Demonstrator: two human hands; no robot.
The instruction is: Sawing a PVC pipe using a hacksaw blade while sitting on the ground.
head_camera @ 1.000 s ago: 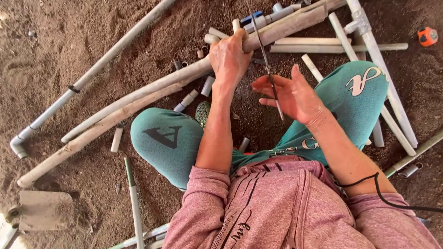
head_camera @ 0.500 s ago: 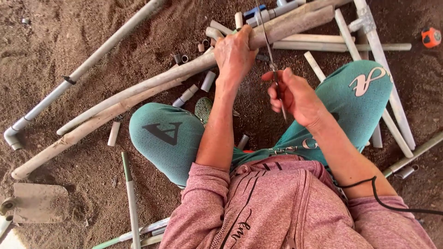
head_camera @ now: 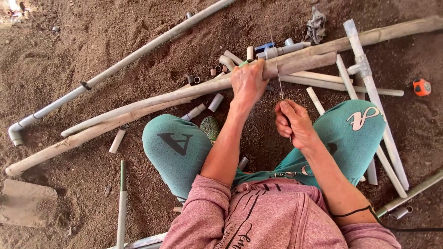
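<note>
I crouch on sandy ground with teal trousers over my knees. My left hand (head_camera: 248, 82) presses down on a long pale pipe (head_camera: 184, 94) that lies across in front of me beside a wooden pole (head_camera: 92, 131). My right hand (head_camera: 294, 123) is closed around a thin hacksaw blade (head_camera: 277, 69). The blade points away from me and crosses the pipe just right of my left hand.
Several grey pipes and short offcuts (head_camera: 215, 102) lie scattered around. A long pipe with an elbow (head_camera: 16, 133) runs off to the left. More pipes (head_camera: 369, 83) lie to the right, near an orange tape measure (head_camera: 422, 87). A flat stone (head_camera: 25, 203) lies bottom left.
My right hand has closed on the blade and brought it forward to the pipe beside my left hand. My left hand has stayed on the pipe.
</note>
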